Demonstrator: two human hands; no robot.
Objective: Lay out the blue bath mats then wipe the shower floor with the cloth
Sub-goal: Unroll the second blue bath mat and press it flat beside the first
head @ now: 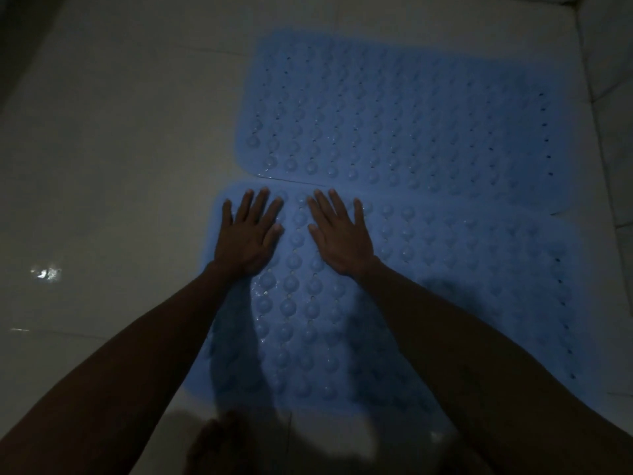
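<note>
Two blue bath mats with round bumps lie flat on the pale tiled floor, side by side. The far mat (411,111) reaches toward the right wall. The near mat (462,275) lies just below it, their long edges almost touching. My left hand (251,231) rests palm down, fingers spread, on the near mat's upper left corner. My right hand (339,234) lies flat beside it on the same mat, fingers apart. Neither hand holds anything. No cloth is in view.
Wet, glossy floor tiles (113,183) stretch to the left of the mats, with a bright reflection at the left. A white wall or raised edge (609,80) runs along the right side. The scene is dim. A knee or foot shows at the bottom.
</note>
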